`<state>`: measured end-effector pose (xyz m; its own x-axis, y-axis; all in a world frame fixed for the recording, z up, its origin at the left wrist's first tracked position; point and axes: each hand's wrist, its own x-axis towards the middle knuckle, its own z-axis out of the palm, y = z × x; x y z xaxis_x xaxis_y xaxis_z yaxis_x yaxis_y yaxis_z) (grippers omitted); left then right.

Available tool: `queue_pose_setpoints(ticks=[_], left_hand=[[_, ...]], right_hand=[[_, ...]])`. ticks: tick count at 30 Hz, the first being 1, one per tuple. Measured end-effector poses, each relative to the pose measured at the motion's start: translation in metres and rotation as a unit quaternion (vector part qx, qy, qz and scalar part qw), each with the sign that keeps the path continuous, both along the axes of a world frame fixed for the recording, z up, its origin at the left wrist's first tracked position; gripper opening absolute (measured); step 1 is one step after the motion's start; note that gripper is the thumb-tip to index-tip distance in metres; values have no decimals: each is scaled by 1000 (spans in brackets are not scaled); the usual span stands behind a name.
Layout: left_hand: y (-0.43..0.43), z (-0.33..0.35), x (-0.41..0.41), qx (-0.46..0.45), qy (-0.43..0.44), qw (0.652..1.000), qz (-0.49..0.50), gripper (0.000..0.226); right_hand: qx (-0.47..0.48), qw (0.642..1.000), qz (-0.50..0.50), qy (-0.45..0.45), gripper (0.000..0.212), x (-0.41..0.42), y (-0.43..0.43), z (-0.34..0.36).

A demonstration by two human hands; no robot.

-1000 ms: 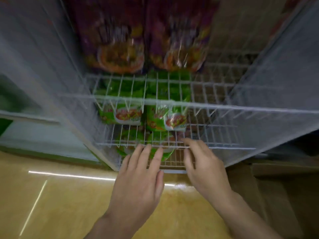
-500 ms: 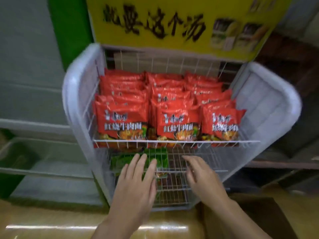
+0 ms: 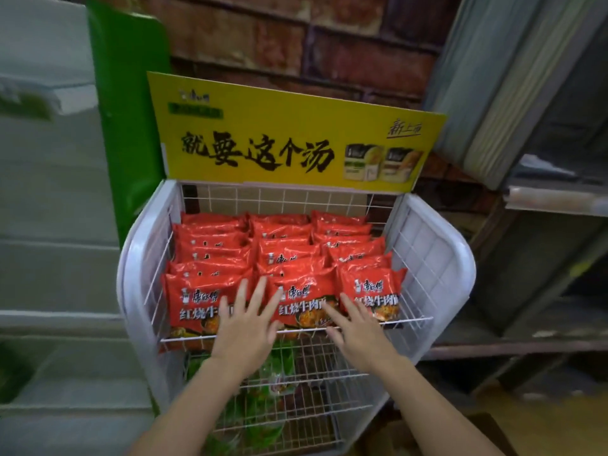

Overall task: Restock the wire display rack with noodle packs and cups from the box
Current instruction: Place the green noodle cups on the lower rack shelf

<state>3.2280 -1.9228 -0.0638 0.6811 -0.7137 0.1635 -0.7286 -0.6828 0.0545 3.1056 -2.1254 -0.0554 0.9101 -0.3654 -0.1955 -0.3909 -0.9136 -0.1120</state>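
Red bricks (image 3: 296, 34) make the wall behind a white wire rack (image 3: 427, 258) with a yellow sign (image 3: 289, 139) on top. Red noodle packs (image 3: 286, 245) fill the top shelf in three rows. The left hand (image 3: 245, 327) is up in front of the left and middle front packs. The right hand (image 3: 358, 330) is in front of the middle and right ones. Both have fingers spread wide and hold nothing. I can't tell if they touch the packs. Green packs (image 3: 276, 366) lie on the shelf below.

You faced red noodle packs (image 3: 368, 287) with white and black lettering in a white wire rack (image 3: 434, 258), green packs (image 3: 279, 360) below, a yellow sign (image 3: 296, 126) with black characters, and a reddish-brown brick wall (image 3: 296, 44).
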Motion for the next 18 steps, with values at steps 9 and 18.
queue_pose_setpoints(ticks=[9, 18], left_hand=[[-43, 4, -14, 15, -9, 997, 69, 73], [-102, -1, -4, 65, -15, 997, 44, 116]], right_hand=[[76, 980, 61, -176, 46, -22, -60, -16], [12, 981, 72, -182, 74, -12, -99, -25]])
